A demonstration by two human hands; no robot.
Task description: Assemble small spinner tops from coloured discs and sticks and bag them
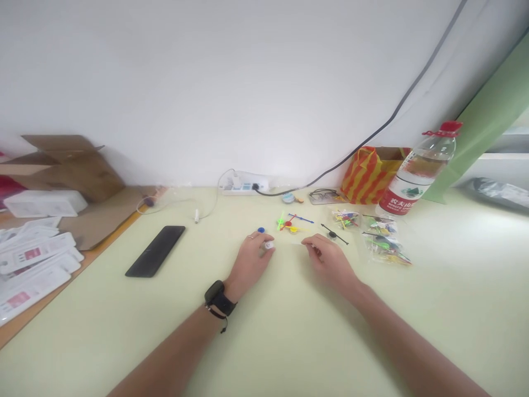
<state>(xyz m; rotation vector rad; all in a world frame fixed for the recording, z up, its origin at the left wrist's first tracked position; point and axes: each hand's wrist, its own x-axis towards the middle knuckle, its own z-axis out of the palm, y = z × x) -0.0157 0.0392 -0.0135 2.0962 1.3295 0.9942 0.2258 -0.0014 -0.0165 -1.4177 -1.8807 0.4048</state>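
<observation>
My left hand (251,256), with a watch at the wrist, has its fingers wrapped round a small white round piece (269,245). Just beyond its fingertips a blue round piece (261,230) lies on the pale table (273,331). My right hand (326,258) is closed in a pinch; what it holds, if anything, is too small to make out. Between and beyond the hands lie green, red, blue and yellow plastic pieces (292,226). A black piece with a thin rod (333,235) sits just behind my right hand.
Bagged coloured pieces (384,242) and a large water bottle (417,173) stand or lie at the right, near a striped bag (366,176). A black phone-like slab (156,251) lies left. Behind are a power strip (243,186) and glasses (326,196). Cardboard (82,171) fills the far left.
</observation>
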